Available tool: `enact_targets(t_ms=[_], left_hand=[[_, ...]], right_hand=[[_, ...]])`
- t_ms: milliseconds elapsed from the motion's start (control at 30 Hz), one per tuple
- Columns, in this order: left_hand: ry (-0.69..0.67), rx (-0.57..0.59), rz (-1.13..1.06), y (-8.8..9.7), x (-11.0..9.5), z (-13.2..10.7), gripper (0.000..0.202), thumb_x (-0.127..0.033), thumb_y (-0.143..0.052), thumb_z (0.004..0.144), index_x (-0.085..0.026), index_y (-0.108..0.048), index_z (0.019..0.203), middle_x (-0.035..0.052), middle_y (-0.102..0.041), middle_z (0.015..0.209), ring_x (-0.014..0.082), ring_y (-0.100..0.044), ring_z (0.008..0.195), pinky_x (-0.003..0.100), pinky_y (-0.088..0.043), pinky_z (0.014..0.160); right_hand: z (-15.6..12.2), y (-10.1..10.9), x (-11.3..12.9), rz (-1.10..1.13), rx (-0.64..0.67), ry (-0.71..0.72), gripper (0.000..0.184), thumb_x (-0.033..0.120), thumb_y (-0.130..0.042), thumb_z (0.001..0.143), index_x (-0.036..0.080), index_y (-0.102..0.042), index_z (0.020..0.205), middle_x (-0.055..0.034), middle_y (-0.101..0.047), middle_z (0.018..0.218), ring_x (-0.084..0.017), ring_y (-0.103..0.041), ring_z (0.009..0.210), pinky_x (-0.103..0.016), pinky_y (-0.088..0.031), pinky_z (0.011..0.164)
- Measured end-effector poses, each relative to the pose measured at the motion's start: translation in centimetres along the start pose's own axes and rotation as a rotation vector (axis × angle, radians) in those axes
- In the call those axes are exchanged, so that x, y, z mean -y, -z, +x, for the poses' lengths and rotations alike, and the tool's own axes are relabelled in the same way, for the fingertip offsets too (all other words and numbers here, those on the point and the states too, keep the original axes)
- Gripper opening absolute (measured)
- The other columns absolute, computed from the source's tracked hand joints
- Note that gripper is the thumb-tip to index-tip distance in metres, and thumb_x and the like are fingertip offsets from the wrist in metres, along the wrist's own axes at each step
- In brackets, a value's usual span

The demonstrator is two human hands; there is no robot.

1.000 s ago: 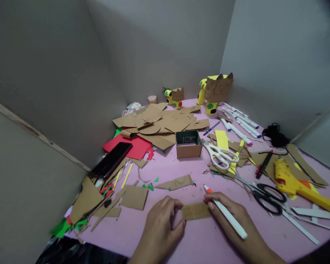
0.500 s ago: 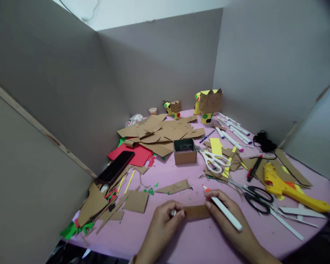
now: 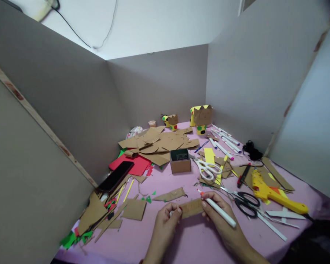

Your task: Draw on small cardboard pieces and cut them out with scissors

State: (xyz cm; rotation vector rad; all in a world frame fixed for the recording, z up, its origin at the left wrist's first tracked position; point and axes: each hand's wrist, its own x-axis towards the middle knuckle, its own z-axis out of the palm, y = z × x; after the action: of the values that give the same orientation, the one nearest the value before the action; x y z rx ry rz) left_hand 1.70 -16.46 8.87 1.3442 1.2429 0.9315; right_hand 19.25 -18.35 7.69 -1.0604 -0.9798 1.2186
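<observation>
A craft booth: grey partition boards [image 3: 159, 84] wall in a pink bench [image 3: 198, 242] on three sides. Beyond the right hand [image 3: 220, 216] lie cardboard offcuts [image 3: 159, 141], red paper [image 3: 137, 165] and white scissors [image 3: 207, 169]. To its right are black scissors [image 3: 246, 203] and a yellow glue gun [image 3: 269, 192]. Cardboard figures [image 3: 200, 117] and markers [image 3: 225, 141] stand farthest from it.

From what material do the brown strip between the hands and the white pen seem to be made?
The brown strip: probably cardboard, matt; its dull brown face seems to show faint ribs, like the cardboard scraps behind. The white pen: likely plastic, smooth, slightly glossy, with an orange tip.
</observation>
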Motion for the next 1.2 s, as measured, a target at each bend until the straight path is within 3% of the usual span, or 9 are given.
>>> enact_targets(t_ms=[400,600,833,1067,1200], left_hand=[[-0.054,-0.033,-0.058,-0.5,0.5,0.1,0.041,-0.058,-0.054,0.075,-0.018,-0.051,0.066,-0.0062,-0.043,0.053,0.0088,-0.030,0.046,0.021,-0.023,0.044],[-0.067,0.018,-0.079,-0.6,0.0,-0.2,0.045,-0.055,-0.064,0.068,-0.014,-0.061,0.086,-0.0030,-0.054,0.062,0.0088,-0.039,0.047,0.021,-0.027,0.045],[-0.092,-0.051,-0.068,-0.5,0.1,-0.3,0.037,-0.052,-0.058,0.074,-0.016,-0.056,0.067,-0.0082,-0.040,0.047,0.0079,-0.030,0.042,0.020,-0.022,0.043],[-0.087,-0.142,0.002,-0.5,0.3,-0.4,0.027,-0.043,-0.057,0.074,-0.019,-0.053,0.064,-0.0074,-0.044,0.046,0.0098,-0.035,0.041,0.021,-0.027,0.043],[-0.086,-0.130,0.048,-0.6,0.2,-0.6,0.023,-0.040,-0.060,0.071,-0.018,-0.058,0.065,-0.0055,-0.050,0.047,0.0120,-0.042,0.042,0.022,-0.031,0.045]], right_hand=[[0.4,-0.2,0.0,0.064,-0.024,0.066,0.022,0.036,-0.067,0.077,0.021,-0.055,0.089,0.0055,-0.054,0.063,-0.010,-0.051,0.051,-0.019,-0.037,0.044],[0.3,-0.1,-0.2,0.011,-0.016,0.127,0.021,0.039,-0.062,0.080,0.022,-0.054,0.090,0.0056,-0.052,0.063,-0.012,-0.050,0.051,-0.020,-0.037,0.044],[-0.3,-0.5,0.5,-0.158,0.064,0.221,0.017,0.035,-0.061,0.080,0.019,-0.060,0.083,0.0034,-0.057,0.063,-0.015,-0.054,0.057,-0.023,-0.040,0.052],[-0.5,-0.2,0.4,-0.260,0.021,0.303,0.021,0.039,-0.057,0.081,0.019,-0.060,0.085,0.0005,-0.061,0.072,-0.018,-0.057,0.065,-0.025,-0.044,0.058],[-0.6,0.0,0.5,-0.305,0.019,0.336,0.018,0.036,-0.056,0.083,0.019,-0.059,0.088,-0.0016,-0.062,0.079,-0.020,-0.059,0.073,-0.026,-0.046,0.065]])
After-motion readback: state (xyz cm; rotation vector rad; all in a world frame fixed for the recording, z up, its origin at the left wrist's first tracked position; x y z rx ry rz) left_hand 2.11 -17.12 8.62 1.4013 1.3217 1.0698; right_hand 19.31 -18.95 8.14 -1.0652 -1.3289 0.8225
